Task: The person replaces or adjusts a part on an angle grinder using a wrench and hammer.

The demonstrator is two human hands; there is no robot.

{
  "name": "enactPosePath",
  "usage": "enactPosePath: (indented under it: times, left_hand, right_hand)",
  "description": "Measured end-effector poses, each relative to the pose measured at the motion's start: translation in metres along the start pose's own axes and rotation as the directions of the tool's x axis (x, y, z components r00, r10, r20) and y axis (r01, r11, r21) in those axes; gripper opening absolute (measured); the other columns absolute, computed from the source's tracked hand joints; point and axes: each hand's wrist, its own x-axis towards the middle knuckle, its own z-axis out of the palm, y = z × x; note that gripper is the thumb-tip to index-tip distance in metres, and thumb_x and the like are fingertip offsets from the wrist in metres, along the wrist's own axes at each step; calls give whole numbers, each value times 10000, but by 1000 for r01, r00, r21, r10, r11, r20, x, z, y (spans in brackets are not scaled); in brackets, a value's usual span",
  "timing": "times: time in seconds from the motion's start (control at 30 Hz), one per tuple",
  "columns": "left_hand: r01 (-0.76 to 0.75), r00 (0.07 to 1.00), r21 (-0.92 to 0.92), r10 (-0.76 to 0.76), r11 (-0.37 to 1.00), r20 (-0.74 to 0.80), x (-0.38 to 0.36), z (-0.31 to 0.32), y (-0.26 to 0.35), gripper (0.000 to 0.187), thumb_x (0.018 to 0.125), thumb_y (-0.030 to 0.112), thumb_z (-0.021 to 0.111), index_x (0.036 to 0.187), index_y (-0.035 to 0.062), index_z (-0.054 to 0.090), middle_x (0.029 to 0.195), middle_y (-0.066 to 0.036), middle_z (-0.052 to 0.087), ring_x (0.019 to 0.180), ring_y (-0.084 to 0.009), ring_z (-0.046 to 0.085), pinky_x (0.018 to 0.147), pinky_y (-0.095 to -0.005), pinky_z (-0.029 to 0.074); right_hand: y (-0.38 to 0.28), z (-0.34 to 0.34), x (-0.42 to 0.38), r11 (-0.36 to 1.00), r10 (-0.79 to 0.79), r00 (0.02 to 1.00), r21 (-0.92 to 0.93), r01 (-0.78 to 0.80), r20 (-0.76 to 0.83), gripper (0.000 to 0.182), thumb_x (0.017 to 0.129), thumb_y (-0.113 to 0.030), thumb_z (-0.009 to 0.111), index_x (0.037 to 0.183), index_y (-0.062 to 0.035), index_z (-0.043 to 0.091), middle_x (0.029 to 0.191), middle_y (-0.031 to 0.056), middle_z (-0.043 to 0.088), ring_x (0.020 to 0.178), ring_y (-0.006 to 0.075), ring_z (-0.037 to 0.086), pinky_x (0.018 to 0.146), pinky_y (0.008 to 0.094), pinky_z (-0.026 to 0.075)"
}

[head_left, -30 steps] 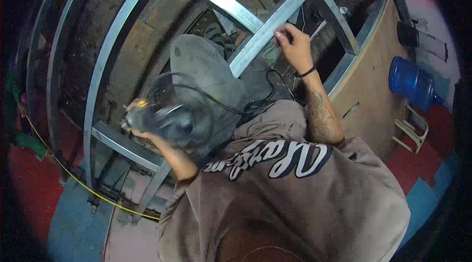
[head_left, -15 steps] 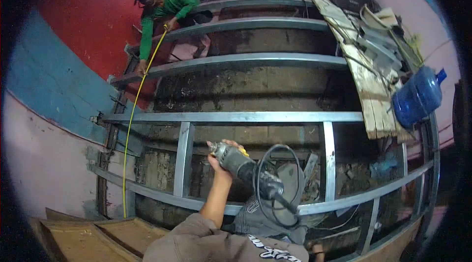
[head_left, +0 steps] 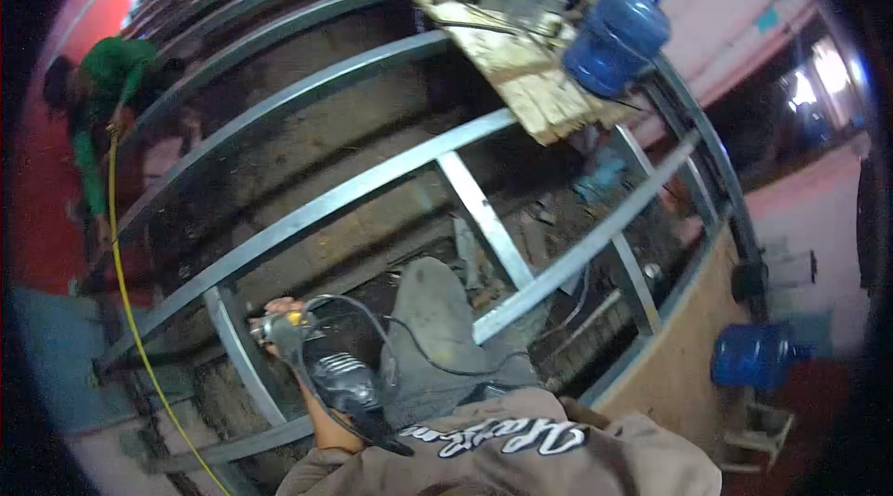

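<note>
My left hand (head_left: 276,308) is wrapped round the head end of a grey power grinder (head_left: 344,379), whose body slants down to the right beside my left forearm. Its black cord loops over my grey trouser leg (head_left: 430,310). Under the grinder head runs a short metal crosspiece (head_left: 244,356) of the frame. My right hand does not show; only the right sleeve (head_left: 642,445) is in view at the bottom.
Metal beams (head_left: 326,203) span a dark recess. A co-worker in green (head_left: 116,68) holds a yellow tape measure (head_left: 139,338) at the left. Wooden boards (head_left: 539,96) and a blue water bottle (head_left: 619,38) lie beyond; another blue bottle (head_left: 753,355) is at the right.
The view has swung right, bringing the second bottle and a plywood panel into sight. The grinder, still in my left hand, now sits lower and further left in view.
</note>
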Motion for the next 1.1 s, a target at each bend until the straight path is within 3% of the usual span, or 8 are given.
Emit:
enactPosePath:
  times: [0.17, 0.23, 0.3, 0.37, 0.53, 0.7, 0.77, 1.1]
  left_hand:
    - [48, 999, -10, -48, 999, -15, 38, -39, -34, 496, 744, 426, 643, 1057, 59, 525, 934, -67, 560, 902, -211, 545, 889, -368, 374]
    - [46, 999, 17, -46, 999, -19, 51, -47, -40, 497, 743, 425, 645, 1057, 59, 525, 935, -67, 560, 903, -212, 544, 888, -368, 375]
    - [51, 998, 64, -48, 997, -49, 60, -56, -40, 498, 743, 424, 646, 1058, 58, 524, 937, -68, 560, 904, -212, 544, 888, -368, 375]
    - [57, 995, 131, -46, 990, -91, 68, -60, -35, 499, 742, 423, 647, 1059, 58, 524, 938, -68, 559, 906, -213, 544, 887, -369, 376]
    - [235, 914, 296, -106, 926, -393, 46, -59, -19, 501, 740, 421, 651, 1061, 57, 523, 942, -69, 559, 909, -214, 543, 886, -369, 378]
    - [559, 611, 362, -76, 746, -788, 1, 47, -17, 504, 739, 418, 654, 1063, 56, 521, 946, -71, 558, 912, -215, 542, 885, -370, 380]
    - [626, 618, 420, -90, 657, -781, 53, 60, -40, 504, 738, 417, 656, 1063, 56, 521, 948, -71, 558, 914, -216, 541, 885, -371, 380]
    - [815, 542, 505, -68, 284, -838, 142, 109, -156, 509, 735, 413, 662, 1067, 54, 518, 955, -74, 557, 920, -219, 539, 883, -372, 384]
  right_hand:
    - [-121, 13, 2, 945, 129, 988, -292, -147, -80, 322, 821, -265, 640, 991, 8, 652, 821, 120, 653, 812, 238, 652, 611, 367, 508]
    - [-125, -31, 14, 987, -152, 951, 12, 161, -268, 245, 839, -203, 570, 935, 13, 631, 810, 167, 638, 757, 272, 667, 562, 392, 528]
    - [-139, -101, 5, 619, -173, 977, 758, 206, -125, 109, 808, -55, 539, 871, -82, 623, 712, 105, 621, 544, 252, 582, 493, 382, 483]
    - [-192, -204, -53, 670, -311, 897, 742, -28, 315, 220, 851, -23, 509, 1069, -51, 518, 677, 96, 587, 466, 184, 541, 422, 336, 456]
    - [-231, -264, -45, 655, -756, 588, 343, 673, 288, 260, 961, -213, 357, 996, -14, 520, 658, 128, 627, 512, 226, 613, 470, 302, 495]
    - [-195, -186, 27, 915, -152, 882, 401, -45, 446, 192, 764, 37, 441, 934, -8, 517, 695, 138, 603, 620, 261, 628, 545, 401, 532]
    - [-148, -117, 70, 945, -315, 921, 165, 283, 228, 160, 851, -135, 469, 827, -103, 623, 772, 89, 647, 779, 212, 628, 694, 386, 488]
    - [-66, 35, 71, 883, -110, 971, 469, -2, 210, 127, 796, -51, 642, 922, -40, 634, 885, 71, 656, 828, 183, 621, 743, 336, 506]
